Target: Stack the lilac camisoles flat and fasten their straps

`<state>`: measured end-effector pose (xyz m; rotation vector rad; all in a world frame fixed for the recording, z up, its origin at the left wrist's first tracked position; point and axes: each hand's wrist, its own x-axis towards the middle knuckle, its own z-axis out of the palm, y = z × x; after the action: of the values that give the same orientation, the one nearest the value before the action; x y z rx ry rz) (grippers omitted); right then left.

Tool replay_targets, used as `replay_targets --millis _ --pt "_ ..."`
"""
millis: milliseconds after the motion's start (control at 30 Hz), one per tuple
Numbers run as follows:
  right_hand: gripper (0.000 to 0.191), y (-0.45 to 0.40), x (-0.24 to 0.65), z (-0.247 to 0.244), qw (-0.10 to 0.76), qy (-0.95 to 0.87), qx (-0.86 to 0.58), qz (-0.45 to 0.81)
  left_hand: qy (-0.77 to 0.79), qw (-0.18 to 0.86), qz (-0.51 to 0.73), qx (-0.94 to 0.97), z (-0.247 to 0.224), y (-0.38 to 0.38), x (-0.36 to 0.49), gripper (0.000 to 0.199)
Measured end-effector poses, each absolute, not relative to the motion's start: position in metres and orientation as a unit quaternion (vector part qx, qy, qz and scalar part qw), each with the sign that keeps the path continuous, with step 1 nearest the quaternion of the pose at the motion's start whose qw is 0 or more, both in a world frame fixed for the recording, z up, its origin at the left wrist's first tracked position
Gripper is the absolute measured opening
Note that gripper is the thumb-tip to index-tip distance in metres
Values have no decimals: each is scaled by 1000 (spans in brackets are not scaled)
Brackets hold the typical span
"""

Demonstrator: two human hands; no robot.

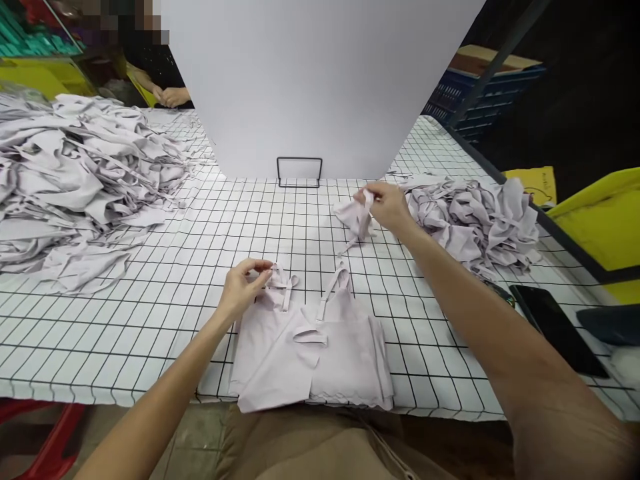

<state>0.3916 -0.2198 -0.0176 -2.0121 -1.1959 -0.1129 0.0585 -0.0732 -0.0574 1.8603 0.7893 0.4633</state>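
Observation:
Pale lilac garments [345, 353] with thin straps lie stacked at the table's front edge. My left hand [245, 287] is closed in a pinch on a strap at the stack's upper left corner. Farther back and to the right, my right hand [385, 205] pinches a small pale fabric piece [353, 217], which hangs just above the table. A small loop of cloth [313, 339] lies on top of the stack.
A large loose heap of pale fabric [75, 173] covers the left side; a smaller heap [465, 217] lies right. A white board [310, 80] and black wire stand [299, 172] are behind. A phone [555, 327] lies right. Another person's hands [171, 97] show back left.

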Motion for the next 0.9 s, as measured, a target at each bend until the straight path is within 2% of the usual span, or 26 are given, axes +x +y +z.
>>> replay_targets --millis 67,133,167,300,400,533,600,667,833,900 --pt "32 -199 378 0 445 -481 -755 -10 308 504 193 784 -48 -70 65 26" --pt "50 -187 359 15 420 -531 -736 15 287 497 195 795 -40 -67 64 25" --pt "52 -188 347 20 387 -558 -734 26 274 491 192 804 -37 -66 59 24" --pt "24 -229 298 14 260 -623 -727 125 172 485 147 845 -31 -85 19 13" --pt "19 -276 268 -6 225 -660 -696 173 81 447 151 878 -36 -126 -11 12" --pt "20 -323 240 -27 227 -672 -700 82 42 296 144 943 -54 -186 -26 34" --pt "24 -339 228 -34 230 -664 -711 32 54 268 155 949 -67 -203 -27 24" --pt "24 -355 216 -43 228 -660 -716 -4 66 303 191 931 -78 -208 -26 9" --pt "31 -392 194 -76 145 -667 -727 -82 163 485 217 831 -79 -182 -32 14" --pt "35 -400 187 -85 121 -651 -742 -103 258 489 250 795 -70 -166 -38 16"
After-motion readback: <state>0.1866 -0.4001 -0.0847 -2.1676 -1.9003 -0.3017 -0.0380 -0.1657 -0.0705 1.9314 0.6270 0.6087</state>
